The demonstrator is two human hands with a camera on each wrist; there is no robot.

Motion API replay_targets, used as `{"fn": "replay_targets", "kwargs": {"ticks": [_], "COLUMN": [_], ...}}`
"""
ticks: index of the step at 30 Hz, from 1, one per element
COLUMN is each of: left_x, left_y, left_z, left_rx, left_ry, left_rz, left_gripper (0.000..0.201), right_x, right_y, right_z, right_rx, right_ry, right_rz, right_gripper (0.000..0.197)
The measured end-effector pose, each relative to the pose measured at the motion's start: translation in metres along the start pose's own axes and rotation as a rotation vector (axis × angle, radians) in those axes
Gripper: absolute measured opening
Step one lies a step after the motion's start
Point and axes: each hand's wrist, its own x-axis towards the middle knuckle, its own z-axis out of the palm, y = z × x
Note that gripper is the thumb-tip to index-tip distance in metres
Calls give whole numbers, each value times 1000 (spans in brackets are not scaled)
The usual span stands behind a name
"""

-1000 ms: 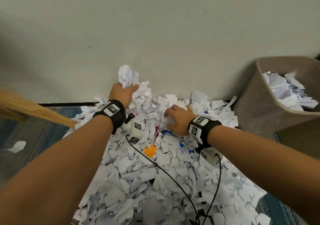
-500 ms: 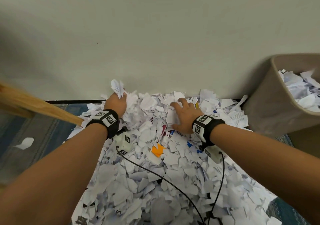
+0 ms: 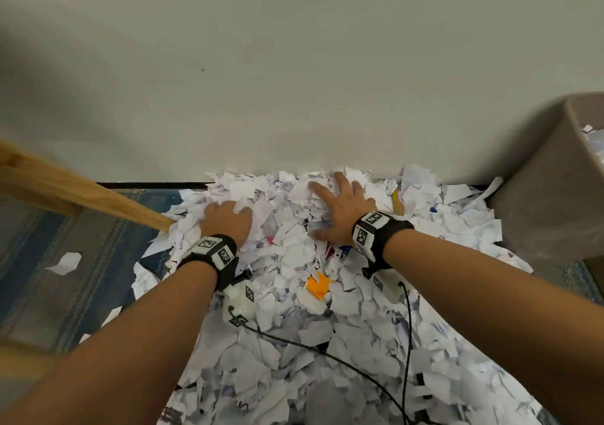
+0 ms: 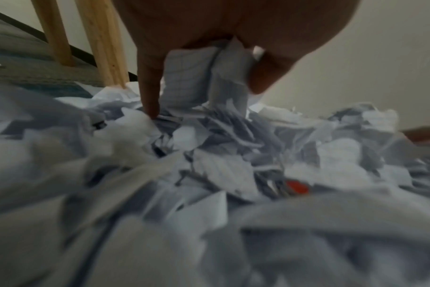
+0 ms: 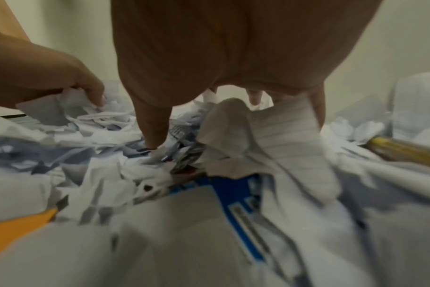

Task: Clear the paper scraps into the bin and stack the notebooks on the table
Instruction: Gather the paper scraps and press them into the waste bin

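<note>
**Gathering torn paper by the wall**

Pressing down into a deep heap of paper scraps (image 3: 294, 320), both hands worked at the far edge of the pile where it met the pale wall (image 3: 294, 81). The left hand (image 3: 228, 220) had its fingers curled into the scraps, and the left wrist view showed a wad of lined paper caught between thumb and fingers, one finger (image 4: 149, 93) pointing down into the heap. The right hand (image 3: 340, 209) lay spread on top of the pile, fingers apart and fairly straight, palm down on the paper; the right wrist view showed lined scraps bunched under the palm, though nothing was plainly gripped.

The bin (image 3: 552, 195) stood at the right edge of the pile, against the wall, with some white scraps visible inside its rim. An orange scrap (image 3: 317, 285) sat among the white ones just behind the hands, and a yellow pencil (image 3: 396, 200) lay just right of the right hand. A blue printed cover (image 5: 233, 192) showed under the scraps below the right palm; I could not tell whether it was a notebook.

A wooden leg (image 3: 98, 197) slanted down at left, its foot meeting the pile's edge beside the left hand. One stray scrap (image 3: 65, 263) lay apart on the striped rug (image 3: 58, 245).
</note>
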Motion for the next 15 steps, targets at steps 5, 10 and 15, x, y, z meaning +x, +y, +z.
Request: {"fn": "replay_targets", "kwargs": {"ticks": [5, 10, 15], "left_x": [-15, -11, -11], "left_y": [-10, -51, -68], "left_z": [23, 23, 19], "left_rx": [84, 183, 107], "left_ry": [-295, -371, -206], "left_rz": [31, -45, 52], "left_gripper": [139, 149, 96], "right_x": [19, 25, 29], "right_y": [-23, -27, -20], "right_z": [9, 20, 11], "right_rx": [-66, -235, -111], "right_ry": [-82, -145, 21], "right_rz": [4, 33, -39], "right_gripper": [105, 93, 47]}}
